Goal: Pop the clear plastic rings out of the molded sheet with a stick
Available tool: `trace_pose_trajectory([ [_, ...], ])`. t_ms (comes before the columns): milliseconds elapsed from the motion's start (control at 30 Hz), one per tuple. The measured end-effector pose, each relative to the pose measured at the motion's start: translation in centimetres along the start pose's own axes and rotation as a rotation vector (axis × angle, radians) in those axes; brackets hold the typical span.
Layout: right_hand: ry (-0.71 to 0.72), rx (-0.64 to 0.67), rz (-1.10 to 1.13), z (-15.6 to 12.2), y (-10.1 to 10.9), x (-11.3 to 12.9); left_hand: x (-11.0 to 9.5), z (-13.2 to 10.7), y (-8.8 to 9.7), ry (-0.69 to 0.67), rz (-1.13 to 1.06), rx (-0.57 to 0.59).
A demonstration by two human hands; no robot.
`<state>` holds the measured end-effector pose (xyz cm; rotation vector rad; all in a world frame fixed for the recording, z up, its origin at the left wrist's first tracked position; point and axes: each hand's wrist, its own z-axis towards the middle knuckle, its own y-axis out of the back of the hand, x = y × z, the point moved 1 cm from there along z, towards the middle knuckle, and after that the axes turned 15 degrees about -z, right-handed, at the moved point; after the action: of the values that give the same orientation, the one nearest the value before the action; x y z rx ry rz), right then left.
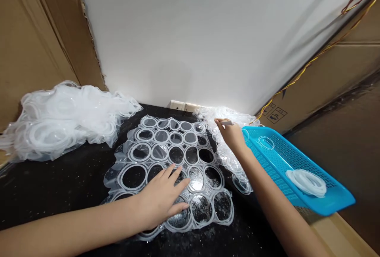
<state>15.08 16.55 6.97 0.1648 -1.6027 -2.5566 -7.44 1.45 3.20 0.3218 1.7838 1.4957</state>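
Note:
A clear sheet of joined plastic rings [186, 162], most of them with open centres, lies flat on the black table. My left hand [158, 197] rests on its near part with the fingers spread, holding nothing. My right hand [233, 136] is raised by the sheet's far right side, over a pile of loose clear plastic scrap [227, 152]. Its fingers are closed round a small pale stick-like tool [227, 123]; the tool's exact kind and its working end do not show. Right of this hand stands a blue plastic basket [274, 166].
White plastic rings [307, 183] lie in the basket's near end, and a single thin ring [266, 143] lies farther back. A heap of ringed plastic sheets [68, 118] sits at the left. Cardboard [38, 23] flanks both sides; a white wall [190, 39] with sockets [184, 106] stands behind.

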Motion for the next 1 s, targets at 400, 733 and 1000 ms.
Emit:
trace_pose_trajectory([
  [400,0.110,0.209,0.107,-2.8,3.1,1.7,3.8,-3.6,0.3,-0.028,0.222,-0.169],
  [733,0.343,0.688,0.842,-3.9,-1.3,13.6,4.6,-4.0,-0.5,-0.007,0.136,-0.229],
  [1000,0.367,0.679,0.840,-4.1,-1.6,13.1,4.6,-3.8,-0.6,0.013,0.166,-0.175],
])
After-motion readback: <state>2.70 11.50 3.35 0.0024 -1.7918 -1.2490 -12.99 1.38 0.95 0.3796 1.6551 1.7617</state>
